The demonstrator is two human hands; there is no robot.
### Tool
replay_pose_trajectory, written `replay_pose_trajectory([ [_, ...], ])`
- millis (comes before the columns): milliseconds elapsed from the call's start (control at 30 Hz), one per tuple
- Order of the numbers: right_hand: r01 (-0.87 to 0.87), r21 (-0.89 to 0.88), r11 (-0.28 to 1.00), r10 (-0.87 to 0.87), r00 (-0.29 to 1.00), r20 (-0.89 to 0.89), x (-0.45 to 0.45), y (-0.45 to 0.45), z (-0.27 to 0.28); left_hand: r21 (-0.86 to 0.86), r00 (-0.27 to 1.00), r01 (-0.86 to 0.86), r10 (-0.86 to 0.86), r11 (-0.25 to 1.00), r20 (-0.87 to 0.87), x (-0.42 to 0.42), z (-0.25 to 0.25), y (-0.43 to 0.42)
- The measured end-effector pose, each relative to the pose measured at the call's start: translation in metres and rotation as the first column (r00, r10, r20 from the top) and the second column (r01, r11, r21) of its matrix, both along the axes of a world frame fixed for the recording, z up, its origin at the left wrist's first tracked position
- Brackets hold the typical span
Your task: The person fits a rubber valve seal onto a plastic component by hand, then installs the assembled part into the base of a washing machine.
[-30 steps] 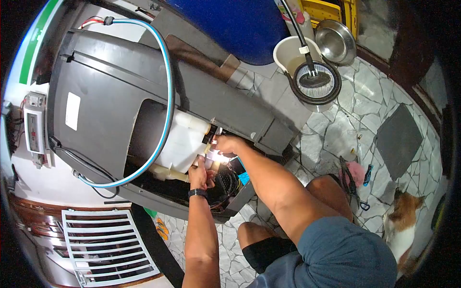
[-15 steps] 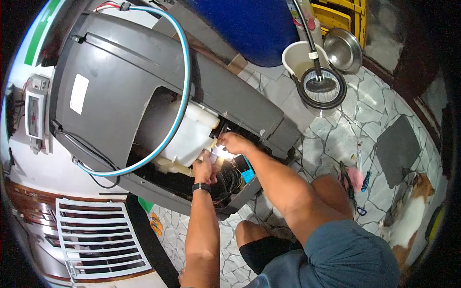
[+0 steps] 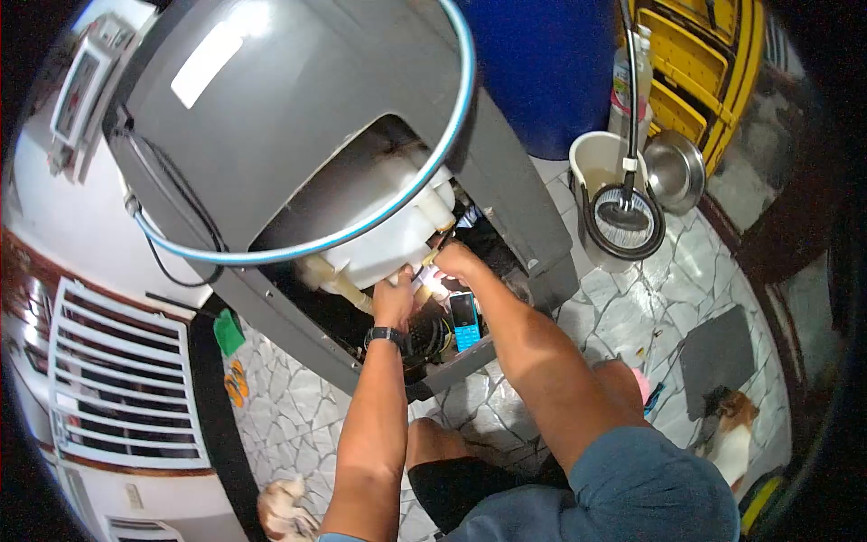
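A grey washing machine cabinet (image 3: 298, 99) has a large opening, and a white plastic tub (image 3: 384, 248) shows inside it. Both hands reach into the lower part of this opening. My left hand (image 3: 395, 301) is closed just below the tub, its fingertips around something I cannot make out. Close beside it, my right hand (image 3: 459, 262) is closed at a small yellowish part (image 3: 430, 258); what its fingers grip is hidden. Bright light falls between the hands. A blue keypad phone (image 3: 466, 323) stands at the opening's lower edge, below my right hand.
A blue-and-white hose (image 3: 465, 81) arches across the cabinet. At right are a bucket (image 3: 582, 172) with a mop (image 3: 623, 217), a metal basin (image 3: 677, 172) and a grey mat (image 3: 718, 357). One dog (image 3: 730, 447) is at lower right, another (image 3: 284, 510) at lower left.
The view has turned and shifted, so the cabinet stands more upright in it. A second dog now shows at lower left. Both hands stay together at the same spot below the tub.
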State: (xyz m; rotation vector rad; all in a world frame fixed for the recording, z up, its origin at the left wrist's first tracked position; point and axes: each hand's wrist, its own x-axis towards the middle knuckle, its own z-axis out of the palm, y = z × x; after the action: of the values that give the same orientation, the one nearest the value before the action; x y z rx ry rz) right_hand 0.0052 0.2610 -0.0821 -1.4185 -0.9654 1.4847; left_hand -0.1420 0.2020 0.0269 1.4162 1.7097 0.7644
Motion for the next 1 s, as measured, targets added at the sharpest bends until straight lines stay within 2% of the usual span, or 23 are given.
replay_pose_trajectory([
  [33,-0.016,-0.005,1.000,0.016,1.000,0.024,0.004,-0.010,0.020,-0.005,1.000,-0.016,0.016,1.000,0.024,-0.001,0.002,-0.002],
  [100,-0.099,-0.175,0.980,0.120,0.986,0.119,0.014,-0.027,0.064,0.129,0.993,0.100,-0.090,0.987,-0.077,-0.005,0.007,-0.003],
  [133,-0.065,-0.094,0.993,0.068,0.997,0.027,0.009,-0.031,0.064,0.131,0.996,0.074,-0.068,0.989,-0.053,-0.011,0.000,-0.001],
  [167,-0.084,-0.092,0.992,0.089,0.995,0.054,0.008,-0.031,0.060,0.096,0.997,0.067,-0.064,0.993,-0.035,-0.014,-0.011,0.007],
  [233,-0.080,0.160,0.984,0.089,0.995,-0.053,0.006,-0.027,0.047,0.026,0.998,0.058,-0.058,0.998,0.001,-0.018,-0.026,0.016],
  [300,-0.058,0.142,0.988,0.060,0.998,-0.010,0.004,-0.033,0.044,0.017,0.999,0.046,-0.046,0.999,0.003,-0.019,-0.023,0.011],
  [367,-0.032,0.136,0.990,0.014,0.991,0.130,0.006,-0.027,0.032,0.001,0.997,0.065,-0.065,0.998,-0.039,-0.017,-0.011,0.009],
  [400,-0.046,0.058,0.997,0.039,0.992,0.121,0.008,-0.009,-0.003,0.062,0.997,0.060,-0.057,0.996,-0.054,-0.021,-0.031,0.018],
  [433,-0.046,0.063,0.997,0.038,0.991,0.125,0.006,-0.010,-0.001,0.123,0.996,0.055,-0.047,0.991,-0.070,-0.022,-0.039,0.022],
  [500,0.097,0.043,0.994,-0.093,0.991,-0.094,0.001,-0.017,-0.002,0.139,0.997,0.059,-0.052,0.989,-0.051,-0.024,-0.049,0.027],
  [633,0.107,0.111,0.988,-0.103,0.994,-0.041,-0.004,-0.017,0.005,0.135,0.998,0.051,-0.045,0.990,-0.044,-0.022,-0.048,0.025],
  [667,0.130,0.141,0.981,-0.131,0.991,-0.002,-0.008,-0.016,0.011,0.124,0.998,0.046,-0.041,0.991,-0.042,-0.020,-0.045,0.023],
  [700,0.132,0.135,0.982,-0.133,0.991,-0.001,-0.009,-0.025,0.020,-0.029,0.998,0.055,-0.056,0.998,-0.036,-0.019,-0.025,0.014],
  [733,0.090,0.118,0.989,-0.116,0.964,0.238,-0.009,-0.034,0.043,-0.172,0.998,0.058,-0.064,0.983,-0.026,-0.019,-0.012,0.012],
  [767,0.052,0.093,0.994,-0.089,0.882,0.462,-0.012,-0.037,0.058,-0.166,0.998,0.051,-0.056,0.985,-0.023,-0.020,-0.015,0.015],
  [800,0.002,0.032,0.999,-0.013,0.940,0.341,-0.006,-0.017,0.020,-0.113,0.997,0.049,-0.056,0.992,-0.061,-0.021,-0.023,0.015],
  [833,-0.008,0.034,0.999,-0.004,0.940,0.342,0.000,-0.022,0.031,-0.091,0.995,0.050,-0.058,0.995,-0.085,-0.022,-0.023,0.015],
  [900,-0.145,0.064,0.987,0.145,0.989,0.004,0.011,-0.033,0.047,-0.049,0.989,0.052,-0.058,0.997,-0.133,-0.023,-0.024,0.014],
  [967,-0.145,0.048,0.988,0.146,0.989,-0.022,0.022,-0.035,0.048,0.133,0.962,0.086,-0.048,0.987,-0.269,-0.019,-0.020,0.010],
  [1000,-0.142,0.009,0.990,0.143,0.987,-0.076,0.026,-0.043,0.061,0.044,0.974,0.068,-0.057,0.997,-0.218,-0.016,0.001,0.002],
])
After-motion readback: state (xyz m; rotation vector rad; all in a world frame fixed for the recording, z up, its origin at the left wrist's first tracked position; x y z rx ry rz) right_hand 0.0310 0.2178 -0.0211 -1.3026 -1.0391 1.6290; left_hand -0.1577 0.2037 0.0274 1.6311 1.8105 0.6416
